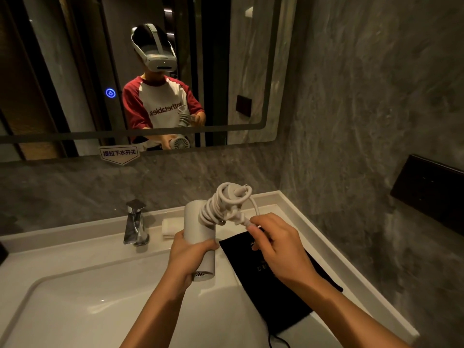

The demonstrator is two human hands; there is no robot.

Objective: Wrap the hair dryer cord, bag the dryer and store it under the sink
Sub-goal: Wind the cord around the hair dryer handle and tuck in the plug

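The white hair dryer (199,237) is held above the bench (298,222), just over the right rim of the sink (75,297). Its barrel is gripped by the left hand (189,257), with the fingers closed around it, so that the long axis of the barrel runs nearly upright, with the grille end turned down toward the person. The handle points up and to the right, and the white cord (223,207) is coiled many times around it. The plug end of the cord (242,221) is pinched between the thumb and fingers of the right hand (278,249), just to the right of the coils; one loose loop is left standing out past the handle tip.

It is judged that the wrapping is almost finished and that only the plug end must be tucked in.

The black drawstring bag (281,292) is laid flat on the bench, directly below and slightly right of the right hand. Its long axis runs from the faucet (135,224) side toward the near right corner; which end is open cannot be told with certainty. The right hand is clearly the nearer one to the bag, so it is likely to be freed for picking it up.
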